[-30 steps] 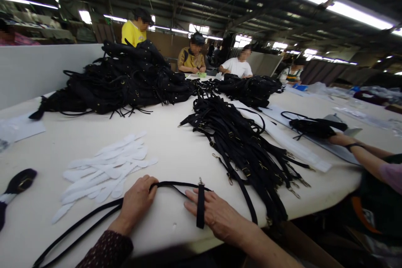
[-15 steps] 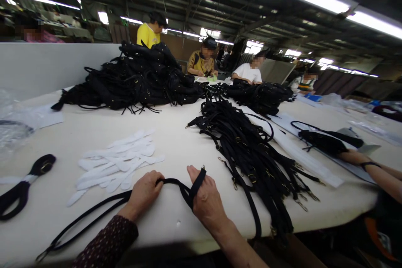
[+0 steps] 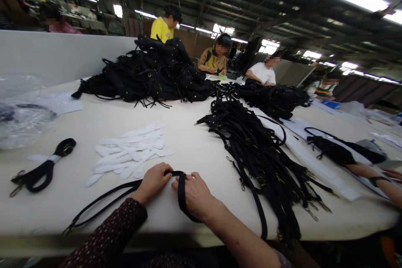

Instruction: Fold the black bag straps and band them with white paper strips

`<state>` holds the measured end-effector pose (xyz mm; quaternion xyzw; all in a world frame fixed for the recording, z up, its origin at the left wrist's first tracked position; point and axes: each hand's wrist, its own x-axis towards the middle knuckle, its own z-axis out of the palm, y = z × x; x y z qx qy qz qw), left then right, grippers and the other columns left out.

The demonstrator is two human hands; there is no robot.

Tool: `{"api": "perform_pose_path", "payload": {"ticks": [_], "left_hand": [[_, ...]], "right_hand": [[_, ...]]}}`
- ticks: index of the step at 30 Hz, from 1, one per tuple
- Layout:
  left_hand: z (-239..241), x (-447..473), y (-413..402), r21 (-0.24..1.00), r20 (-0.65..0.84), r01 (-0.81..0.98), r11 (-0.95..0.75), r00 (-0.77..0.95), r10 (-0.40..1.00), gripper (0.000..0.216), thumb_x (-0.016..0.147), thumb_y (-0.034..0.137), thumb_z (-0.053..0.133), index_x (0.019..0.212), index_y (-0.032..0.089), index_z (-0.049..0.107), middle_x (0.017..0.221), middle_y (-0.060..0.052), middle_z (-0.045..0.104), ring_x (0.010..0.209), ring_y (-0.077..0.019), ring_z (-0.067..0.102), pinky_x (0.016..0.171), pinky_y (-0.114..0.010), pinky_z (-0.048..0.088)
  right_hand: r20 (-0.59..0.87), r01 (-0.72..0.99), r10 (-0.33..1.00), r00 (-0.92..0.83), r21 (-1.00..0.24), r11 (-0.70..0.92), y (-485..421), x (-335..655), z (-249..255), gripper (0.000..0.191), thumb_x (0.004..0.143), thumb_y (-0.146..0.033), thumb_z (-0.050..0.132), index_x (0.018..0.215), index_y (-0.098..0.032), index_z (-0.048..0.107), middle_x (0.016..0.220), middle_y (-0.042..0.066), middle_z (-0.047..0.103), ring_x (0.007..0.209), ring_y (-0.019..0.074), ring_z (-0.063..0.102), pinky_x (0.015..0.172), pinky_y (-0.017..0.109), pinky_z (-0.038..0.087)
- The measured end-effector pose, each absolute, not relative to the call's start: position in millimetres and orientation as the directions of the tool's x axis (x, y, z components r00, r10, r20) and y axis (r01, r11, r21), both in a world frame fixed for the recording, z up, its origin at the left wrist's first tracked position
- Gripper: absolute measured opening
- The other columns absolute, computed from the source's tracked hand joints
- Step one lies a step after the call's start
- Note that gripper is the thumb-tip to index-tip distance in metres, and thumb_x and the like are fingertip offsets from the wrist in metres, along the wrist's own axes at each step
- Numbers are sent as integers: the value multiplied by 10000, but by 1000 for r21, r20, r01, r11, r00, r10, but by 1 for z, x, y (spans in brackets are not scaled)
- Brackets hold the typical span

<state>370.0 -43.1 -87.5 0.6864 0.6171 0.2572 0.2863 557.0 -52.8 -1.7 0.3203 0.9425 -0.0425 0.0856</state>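
My right fingers (image 3: 194,181) have come in from the right until they sit just beside my left fingers (image 3: 163,171), where half a second ago a longer span of the long, flat, black fabric strap (image 3: 181,197) stretched between them; only a short piece now bridges the gap, so I judge the strap is being gathered or folded rather than laid out. My left fingers are curled down with almost no opening, pinching the strap near their tips; my right fingers are bent and slightly parted, with the strap looping over them and hanging on their near side, though I cannot tell whether their tips grip it.

From under my left fingers the rest of the strap trails off to the left in a narrow loop, down to a small metal clip (image 3: 66,229) on the pale, smooth counter (image 3: 188,142); beyond those fingers, forward and left, lies a loose pile of flat white strips with wavy edges (image 3: 132,150); farther left rests a folded black strap bound with a white band (image 3: 36,172); well to the right of my right fingers spreads a heap of black straps with brassy metal fittings (image 3: 251,142).
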Motion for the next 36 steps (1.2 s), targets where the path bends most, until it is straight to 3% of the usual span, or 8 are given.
{"api": "perform_pose_path", "payload": {"ticks": [5, 9, 12, 16, 20, 25, 33, 36], "left_hand": [[-83, 368, -24, 755, 8, 652, -70, 98, 995, 210, 845, 246, 518, 888, 208, 720, 921, -48, 766, 881, -210, 662, 795, -311, 488], [-89, 374, -13, 754, 11, 654, -59, 77, 997, 244, 851, 223, 484, 835, 138, 713, 898, -96, 761, 851, -229, 653, 784, -338, 491], [-93, 375, -12, 762, 7, 644, -64, 91, 996, 186, 800, 225, 535, 789, 170, 713, 837, -49, 752, 812, -207, 643, 751, -312, 488], [-91, 371, -17, 777, 28, 625, -79, 91, 995, 184, 785, 231, 550, 845, 212, 723, 904, -26, 750, 883, -192, 640, 821, -302, 472], [-86, 370, -21, 785, 34, 614, -89, 102, 994, 216, 785, 211, 537, 886, 222, 728, 926, -26, 742, 906, -185, 643, 838, -301, 460], [-87, 373, -23, 768, 20, 635, -89, 115, 993, 210, 803, 226, 526, 877, 224, 723, 901, -31, 728, 888, -195, 642, 795, -312, 456], [-81, 386, -28, 693, 57, 706, -149, 153, 987, 201, 839, 222, 524, 937, 241, 698, 961, -24, 711, 938, -190, 630, 851, -315, 463], [-80, 394, -32, 652, 86, 734, -189, 176, 981, 189, 856, 220, 519, 952, 248, 680, 986, -24, 689, 986, -198, 616, 885, -325, 459]], "right_hand": [[-84, 630, 652, -754, 191, 753, -26, 520, 32, 255, 908, -148, 463, 1056, -123, 670, 1112, 183, 701, 1056, 323, 604, 895, 494, 444], [-196, 447, 505, -841, 275, 851, -31, 498, 29, 188, 846, -115, 567, 956, -116, 719, 1004, 183, 743, 971, 323, 639, 917, 523, 428], [-282, 447, 483, -829, 186, 875, -29, 500, 38, 195, 846, -101, 559, 885, -183, 732, 897, 116, 767, 863, 267, 678, 825, 439, 469], [-237, 591, 583, -777, 46, 806, -12, 536, 61, 311, 884, -130, 466, 1046, -237, 708, 1040, 78, 760, 857, 228, 704, 710, 338, 495], [-149, 803, 789, -595, -147, 578, -14, 601, 42, 349, 890, -205, 488, 1178, -261, 678, 1214, 55, 721, 1047, 247, 689, 871, 366, 522], [-169, 840, 872, -459, -403, 364, -49, 658, -8, 486, 834, -323, 617, 1318, -281, 592, 1319, 45, 669, 1169, 241, 635, 1011, 367, 482], [-176, 871, 873, -454, -294, 394, -53, 633, -33, 752, 798, -320, 638, 1492, -310, 349, 1283, 69, 655, 1119, 271, 640, 941, 401, 512], [-146, 869, 874, -463, -269, 415, -45, 633, -41, 672, 855, -259, 556, 1492, -293, 345, 1310, 61, 645, 1134, 242, 633, 937, 361, 509]]}}
